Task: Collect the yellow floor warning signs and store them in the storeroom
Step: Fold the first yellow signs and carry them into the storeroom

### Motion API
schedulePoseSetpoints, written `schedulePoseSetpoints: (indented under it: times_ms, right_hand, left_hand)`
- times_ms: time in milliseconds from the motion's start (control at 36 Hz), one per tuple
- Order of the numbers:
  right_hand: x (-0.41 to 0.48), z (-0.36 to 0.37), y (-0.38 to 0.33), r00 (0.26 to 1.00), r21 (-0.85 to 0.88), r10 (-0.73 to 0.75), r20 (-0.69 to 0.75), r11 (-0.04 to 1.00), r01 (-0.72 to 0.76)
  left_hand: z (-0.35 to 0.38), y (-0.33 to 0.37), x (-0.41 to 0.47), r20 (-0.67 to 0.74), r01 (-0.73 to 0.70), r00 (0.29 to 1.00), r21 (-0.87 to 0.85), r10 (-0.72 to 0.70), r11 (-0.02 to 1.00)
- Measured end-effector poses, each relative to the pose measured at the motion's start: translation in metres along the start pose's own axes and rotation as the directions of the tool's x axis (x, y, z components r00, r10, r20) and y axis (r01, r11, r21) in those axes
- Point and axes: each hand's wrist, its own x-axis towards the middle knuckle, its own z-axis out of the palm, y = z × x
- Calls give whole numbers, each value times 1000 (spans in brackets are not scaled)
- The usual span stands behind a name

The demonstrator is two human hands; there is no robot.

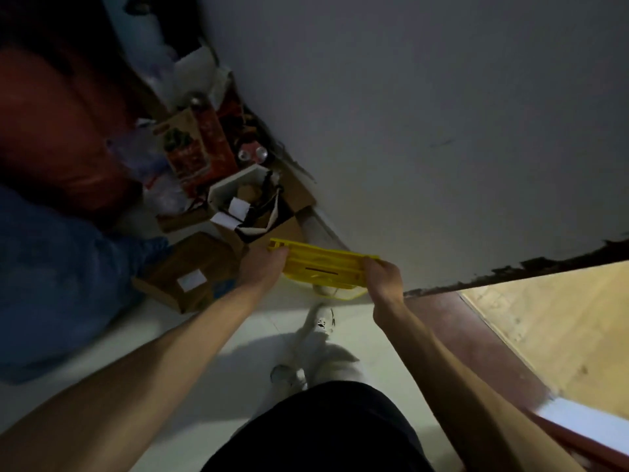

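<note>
A folded yellow floor warning sign point(325, 267) is held flat and low over the pale floor, close to the base of the white wall point(425, 131). My left hand point(262, 265) grips its left end and my right hand point(383, 279) grips its right end. The sign's lower edge shows below my hands near my white shoe point(320, 321). The room is dim.
Cardboard boxes point(190, 270) and an open white box point(238, 192) of clutter line the wall to the left. A blue bag point(58, 284) and a red bundle point(58, 131) fill the left side. A wooden door point(551, 332) with a dark red edge stands at the right.
</note>
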Motion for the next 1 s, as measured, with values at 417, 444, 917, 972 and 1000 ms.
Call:
schedulePoseSetpoints:
  times_ms: [417,444,917,972,1000]
  right_hand:
    - [38,-8,20,958,175,223,-182,966,-192]
    - [41,-7,22,954,168,230,-190,966,-199]
    - [129,30,91,882,266,380,-279,913,-310]
    - [137,31,95,884,280,373,-280,913,-297]
    - [143,33,99,884,286,370,-285,913,-290]
  left_hand:
    - [43,66,55,296,-120,953,195,59,973]
    - [45,69,61,326,-140,943,213,65,967]
    - [135,50,168,511,-299,855,337,93,893]
    - [141,48,175,504,-293,858,333,94,896]
    - [148,47,179,506,-294,858,337,91,894]
